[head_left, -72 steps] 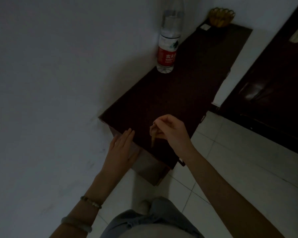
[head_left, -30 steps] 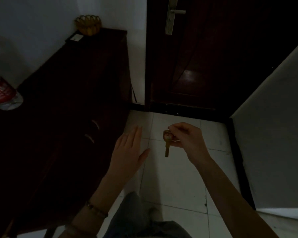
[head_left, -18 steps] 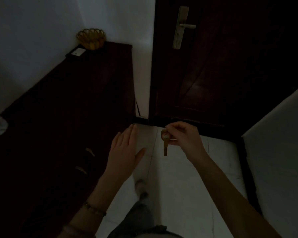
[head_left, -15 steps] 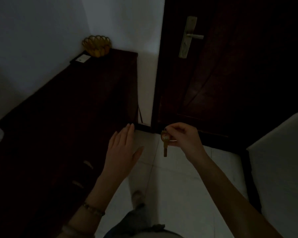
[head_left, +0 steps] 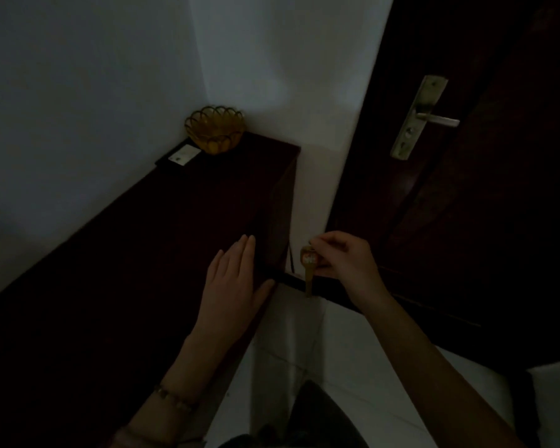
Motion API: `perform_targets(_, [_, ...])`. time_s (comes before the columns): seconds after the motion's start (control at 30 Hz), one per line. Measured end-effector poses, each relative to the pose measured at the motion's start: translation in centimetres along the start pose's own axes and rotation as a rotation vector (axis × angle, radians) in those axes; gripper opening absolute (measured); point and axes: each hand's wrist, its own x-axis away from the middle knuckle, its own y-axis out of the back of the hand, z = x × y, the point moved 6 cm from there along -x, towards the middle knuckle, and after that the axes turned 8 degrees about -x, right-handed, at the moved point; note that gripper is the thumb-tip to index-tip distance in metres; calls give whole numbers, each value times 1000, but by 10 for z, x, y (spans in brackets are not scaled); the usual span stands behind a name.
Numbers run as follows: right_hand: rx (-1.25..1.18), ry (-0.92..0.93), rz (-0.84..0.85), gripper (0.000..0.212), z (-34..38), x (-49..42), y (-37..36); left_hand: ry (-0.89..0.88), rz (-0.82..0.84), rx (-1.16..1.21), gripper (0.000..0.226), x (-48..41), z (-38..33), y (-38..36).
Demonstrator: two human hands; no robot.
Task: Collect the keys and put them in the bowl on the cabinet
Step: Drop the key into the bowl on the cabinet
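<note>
My right hand [head_left: 345, 265] pinches a brass key [head_left: 308, 270] by its head, and the blade hangs straight down over the floor beside the cabinet's end. My left hand [head_left: 235, 286] is flat and open, fingers together, over the dark wooden cabinet [head_left: 136, 253] near its front corner, holding nothing. An amber scalloped glass bowl [head_left: 214, 129] stands at the cabinet's far end, in the wall corner, well beyond both hands. The room is dim and I cannot see what lies inside the bowl.
A small dark box with a white label [head_left: 181, 155] lies just left of the bowl. A dark wooden door [head_left: 482, 189] with a metal lever handle [head_left: 434, 118] stands to the right. White tiles [head_left: 304, 344] cover the floor, and white walls run along the cabinet.
I have walked along the cabinet toward the door; the bowl is larger and nearer, the water bottle has left view. The key stays pinched in my right hand, left hand stays open.
</note>
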Motion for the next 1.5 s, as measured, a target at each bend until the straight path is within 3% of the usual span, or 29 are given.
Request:
perform_targets(0.37, [39, 28, 245, 24, 22, -196, -34, 223, -26, -85, 76, -146, 35, -46])
perform_targets(0.63, [63, 20, 421, 16, 58, -335, -68, 397, -37, -150, 76, -256, 49, -64])
perform_targets(0.87, [56, -25, 551, 8, 59, -390, -104, 502, -62, -224, 74, -290, 73, -73])
perform_targets(1.3, [-44, 10, 590, 11, 69, -469, -185, 339, 85, -372, 75, -323, 142, -101])
perform_targets(1.5, [179, -7, 749, 9, 33, -495, -254, 340, 90, -357, 75, -320, 154, -110])
